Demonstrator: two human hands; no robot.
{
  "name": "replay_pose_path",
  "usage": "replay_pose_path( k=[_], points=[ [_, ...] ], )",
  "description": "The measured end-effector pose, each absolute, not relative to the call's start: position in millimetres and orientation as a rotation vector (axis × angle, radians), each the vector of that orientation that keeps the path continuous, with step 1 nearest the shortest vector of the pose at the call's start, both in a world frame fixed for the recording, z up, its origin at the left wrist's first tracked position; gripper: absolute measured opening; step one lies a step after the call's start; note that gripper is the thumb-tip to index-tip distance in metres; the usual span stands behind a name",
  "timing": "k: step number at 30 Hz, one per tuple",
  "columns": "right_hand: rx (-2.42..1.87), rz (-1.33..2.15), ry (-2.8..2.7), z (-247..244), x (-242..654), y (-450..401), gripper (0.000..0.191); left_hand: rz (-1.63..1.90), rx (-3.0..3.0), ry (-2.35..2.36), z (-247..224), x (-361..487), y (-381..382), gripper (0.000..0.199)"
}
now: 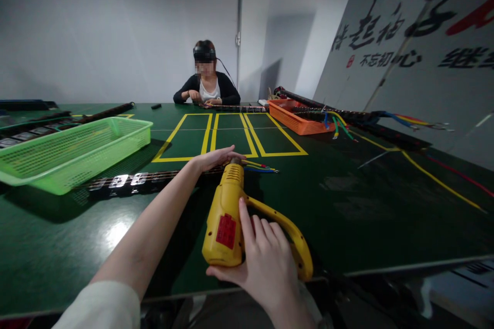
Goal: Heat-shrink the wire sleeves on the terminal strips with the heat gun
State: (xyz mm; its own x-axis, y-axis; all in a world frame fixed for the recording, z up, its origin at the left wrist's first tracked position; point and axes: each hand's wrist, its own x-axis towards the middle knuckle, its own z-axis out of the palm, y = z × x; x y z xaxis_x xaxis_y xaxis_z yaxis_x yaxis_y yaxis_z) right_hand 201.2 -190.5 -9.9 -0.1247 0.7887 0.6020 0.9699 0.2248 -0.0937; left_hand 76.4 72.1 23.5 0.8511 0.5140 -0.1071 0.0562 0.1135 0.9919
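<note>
A yellow heat gun (224, 216) with a red label lies in front of me, its nozzle pointing away. My right hand (266, 252) grips it, with the index finger along the body and the thumb at its rear end. Just beside the nozzle, my left hand (214, 158) stretches out flat, fingers extended over the end of a dark wire harness (135, 184). Yellow, red and blue leads (262, 168) come out past the fingertips. Whether the left fingers touch the harness is hidden.
A green basket (135, 131) stands at left, an orange basket (299, 121) at back right. Several more harnesses (358, 117) with coloured leads lie across the right side. Yellow tape rectangles (283, 154) mark the green table (366, 226). Across it sits a person (208, 82).
</note>
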Motion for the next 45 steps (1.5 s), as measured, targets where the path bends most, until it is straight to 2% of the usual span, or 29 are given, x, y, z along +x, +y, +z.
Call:
replay_pose_path(
  k=[14, 30, 40, 45],
  points=[
    [-1.528, -0.329, -2.070, 2.4, 211.5, -192.1, 0.126, 0.376, 1.442, 0.526, 28.9, 75.3, 64.7, 0.060],
    [-1.814, -0.528, -1.898, 2.6, 272.8, -188.4, 0.108, 0.345, 1.515, 0.412, 21.0, 75.8, 76.7, 0.060],
    [-1.876, -0.687, -1.852, 2.0, 285.2, -186.9, 0.108, 0.367, 1.520, 0.444, 25.9, 76.4, 71.4, 0.058],
    [-1.815, -0.606, -1.853, -2.3, 270.1, -188.1, 0.107, 0.366, 1.475, 0.449, 23.4, 77.1, 74.0, 0.061]
  ],
)
